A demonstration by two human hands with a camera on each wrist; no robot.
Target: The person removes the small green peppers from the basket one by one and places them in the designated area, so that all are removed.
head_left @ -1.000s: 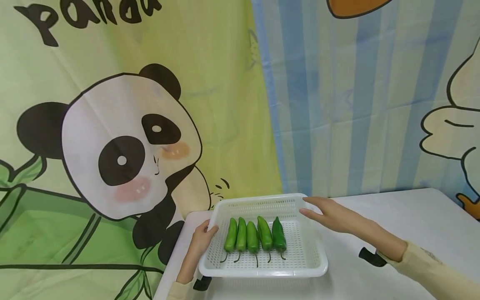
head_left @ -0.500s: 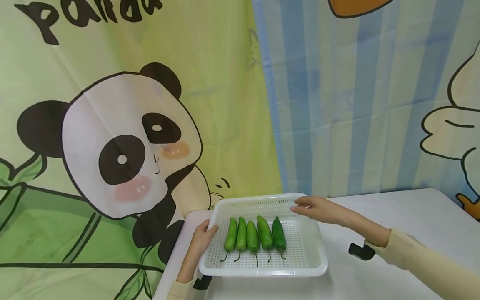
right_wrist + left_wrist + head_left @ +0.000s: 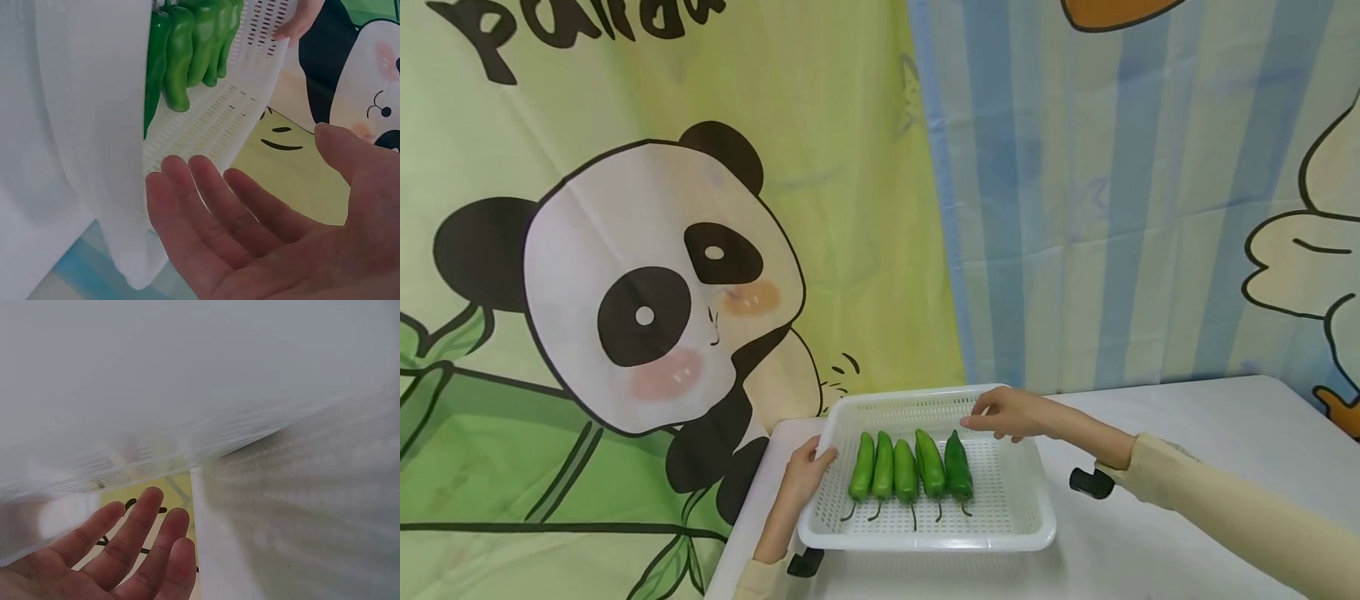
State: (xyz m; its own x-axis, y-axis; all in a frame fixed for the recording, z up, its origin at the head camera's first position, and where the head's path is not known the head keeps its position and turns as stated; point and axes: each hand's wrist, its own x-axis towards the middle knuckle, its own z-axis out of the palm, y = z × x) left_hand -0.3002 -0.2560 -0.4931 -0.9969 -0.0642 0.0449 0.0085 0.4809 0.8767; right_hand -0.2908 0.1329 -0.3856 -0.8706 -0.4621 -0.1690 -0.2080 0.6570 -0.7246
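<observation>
A white plastic basket [image 3: 927,543] with slotted walls holds several green peppers [image 3: 906,473] laid side by side, stems toward the front. One at the right end is a darker green pepper [image 3: 957,468]. My left hand [image 3: 806,481] grips the basket's left side, thumb over the rim; in the left wrist view its fingers [image 3: 145,519] reach along the outside, below the pale basket. Over the back right part of the basket is my right hand [image 3: 1011,413], fingers loosely bent with nothing between them, just beyond the dark pepper's tip. The right wrist view shows its palm [image 3: 300,262] and spread thumb.
Under the basket is a white table [image 3: 1172,475], stretching off to the right. Behind it hang a panda-print curtain [image 3: 865,250] and a blue striped one [image 3: 1075,250]. A dark wrist device [image 3: 1092,483] sits under the right sleeve.
My right hand has moved left, from the basket's right rim to above its inside near the darkest pepper. The left hand, basket and peppers have stayed in place.
</observation>
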